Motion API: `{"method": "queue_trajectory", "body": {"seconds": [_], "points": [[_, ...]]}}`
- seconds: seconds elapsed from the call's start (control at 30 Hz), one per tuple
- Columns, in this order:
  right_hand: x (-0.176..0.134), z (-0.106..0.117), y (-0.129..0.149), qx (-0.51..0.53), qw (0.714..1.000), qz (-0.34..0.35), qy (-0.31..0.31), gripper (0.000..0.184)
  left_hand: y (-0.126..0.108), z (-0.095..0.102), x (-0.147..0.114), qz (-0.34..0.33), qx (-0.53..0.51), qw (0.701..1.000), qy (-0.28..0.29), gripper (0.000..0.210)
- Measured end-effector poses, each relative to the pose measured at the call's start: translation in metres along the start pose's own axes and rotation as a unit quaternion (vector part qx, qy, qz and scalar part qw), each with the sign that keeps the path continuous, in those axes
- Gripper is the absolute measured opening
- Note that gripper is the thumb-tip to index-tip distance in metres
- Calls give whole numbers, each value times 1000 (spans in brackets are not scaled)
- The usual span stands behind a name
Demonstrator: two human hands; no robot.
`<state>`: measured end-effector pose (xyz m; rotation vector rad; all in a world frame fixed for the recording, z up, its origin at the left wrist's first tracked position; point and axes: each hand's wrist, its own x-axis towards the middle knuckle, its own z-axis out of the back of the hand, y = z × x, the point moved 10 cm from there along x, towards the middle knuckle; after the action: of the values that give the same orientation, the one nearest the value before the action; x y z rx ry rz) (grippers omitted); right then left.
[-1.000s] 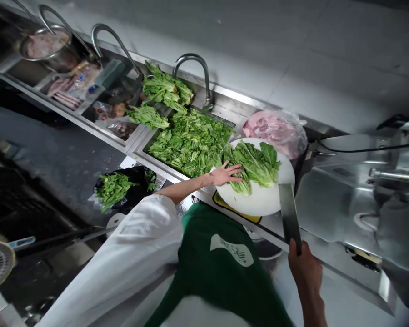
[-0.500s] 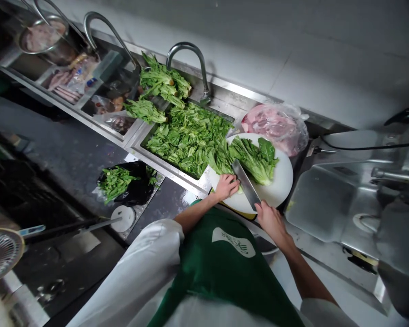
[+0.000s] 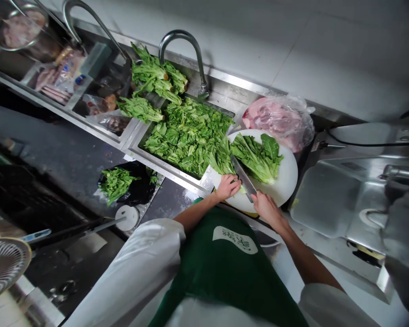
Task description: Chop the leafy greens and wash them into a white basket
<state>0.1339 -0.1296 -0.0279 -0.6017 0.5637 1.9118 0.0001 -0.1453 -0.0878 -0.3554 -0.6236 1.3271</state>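
Observation:
My right hand (image 3: 268,210) is wrapped round the handle of a broad kitchen knife (image 3: 244,180). The blade lies at a slant over the round white cutting board (image 3: 286,181), close to the fingertips of my left hand (image 3: 228,187). With curled fingers, that hand presses a bunch of leafy greens (image 3: 221,159) against the board's left side. Right of the blade rests another bunch of leafy greens (image 3: 257,159), apart from both hands. Chopped greens (image 3: 191,136) fill the sink basin beside the board.
Whole heads of greens (image 3: 153,77) lie behind the basin by a curved faucet (image 3: 182,34). Bagged meat (image 3: 279,120) sits behind the board. At right is a steel sink (image 3: 327,195). A black bag (image 3: 139,186) with greens stands low at left, near a fan (image 3: 5,268).
The knife has shifted slightly left across the board, nearer my left hand. My left hand keeps its hold on the greens. The whole view has swung a little.

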Motion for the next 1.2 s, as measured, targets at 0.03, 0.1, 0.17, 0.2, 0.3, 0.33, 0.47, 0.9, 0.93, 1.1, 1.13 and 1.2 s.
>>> {"method": "queue_trajectory", "body": {"seconds": [0.03,0.1,0.17,0.2,0.3,0.33,0.47,0.9,0.93,1.1,1.13,1.2], "points": [[8,-1,4,8,1000,0,1,31,1,0,0,0,0,1000,3,28],[22,-4,11,23,1000,-2,-2,33,4,0,-2,-1,-1,1000,10,28],[28,-9,14,34,999,-1,-7,34,6,2,-6,-9,-2,1000,24,28],[28,-12,13,37,999,0,-9,35,7,3,-10,-18,-5,999,35,28],[17,-24,2,34,999,3,-15,36,10,8,-30,-45,-17,997,60,29],[11,-29,-5,34,999,2,-12,36,12,11,-39,-47,-18,997,58,30],[-9,-44,-33,30,999,-18,5,36,21,23,-63,-34,-24,999,23,33],[-83,-60,-27,-48,998,38,11,32,7,20,-54,18,39,999,-2,28],[-85,-61,-27,-53,998,43,14,32,7,19,-54,18,39,999,1,28],[-85,-63,-34,-71,995,59,30,32,10,12,-52,34,43,998,16,26],[-84,-64,-35,-77,994,64,33,31,11,11,-52,36,41,998,20,25],[-77,-65,-34,-87,993,71,40,31,11,10,-54,38,35,998,21,25]]}}
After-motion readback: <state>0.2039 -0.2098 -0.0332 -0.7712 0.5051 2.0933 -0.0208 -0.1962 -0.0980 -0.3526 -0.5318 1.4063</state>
